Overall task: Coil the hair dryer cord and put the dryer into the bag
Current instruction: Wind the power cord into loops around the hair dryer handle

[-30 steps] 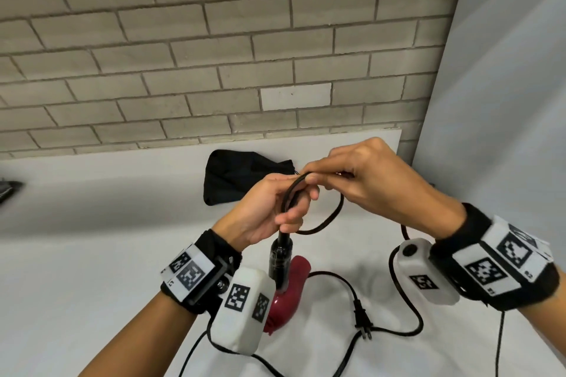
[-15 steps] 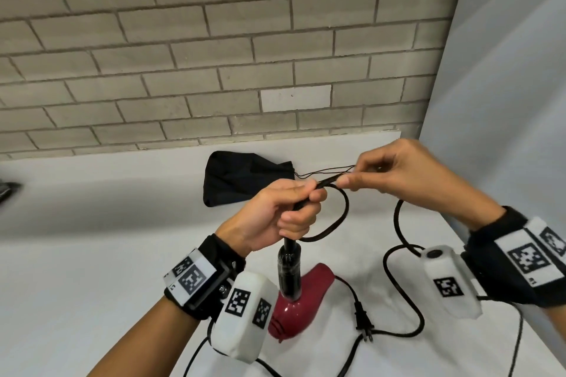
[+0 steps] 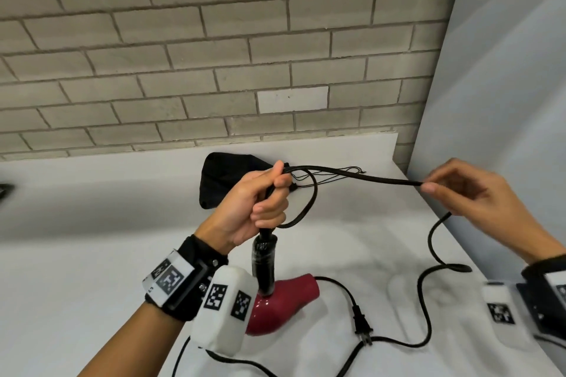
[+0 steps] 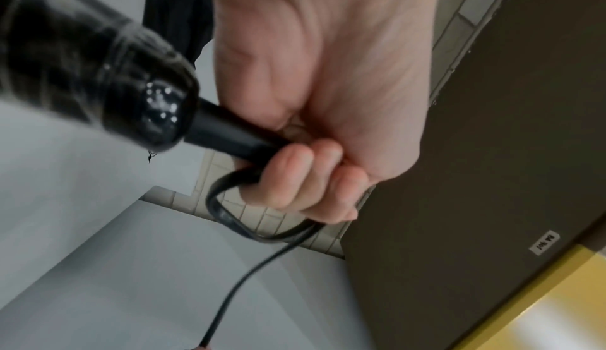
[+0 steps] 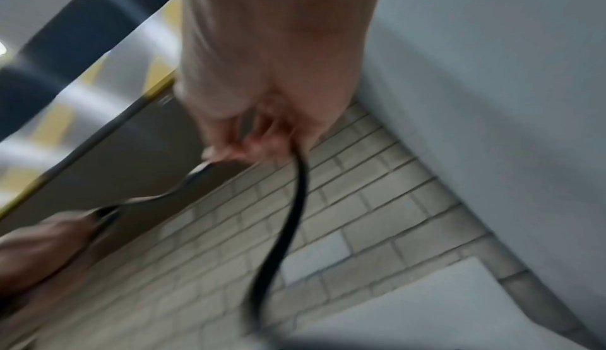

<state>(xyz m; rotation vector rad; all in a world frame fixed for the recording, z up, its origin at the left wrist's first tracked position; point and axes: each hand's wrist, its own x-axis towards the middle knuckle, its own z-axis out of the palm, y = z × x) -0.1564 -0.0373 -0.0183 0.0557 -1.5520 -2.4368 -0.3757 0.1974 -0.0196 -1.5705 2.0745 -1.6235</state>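
While my left hand (image 3: 260,208) is clenching the cord (image 3: 361,177) where it leaves the black handle, with one finished loop gathered under my fingers (image 4: 288,174), my right hand (image 3: 465,193) is pinching the cord farther along between thumb and fingertip. Between the two grips the cord is running as a nearly straight line, roughly parallel to the table's far edge. The hair dryer (image 3: 281,300) is hanging handle-up below my left fist, its red body low over the table (image 3: 76,254) near the front edge; I cannot tell whether it is touching the surface. I am judging that the coming move turns on that stretched line: my right hand is the one to carry it back toward the left fist, so the next loop is lying beside the first. Past my right grip the slack is dropping to the table and snaking back toward the plug (image 3: 361,324) near the front edge. The black bag (image 3: 226,174) is lying just behind my left hand, toward the far edge, partly hidden by it. My right wrist view is blurred, so the pinch itself is hard to make out there.
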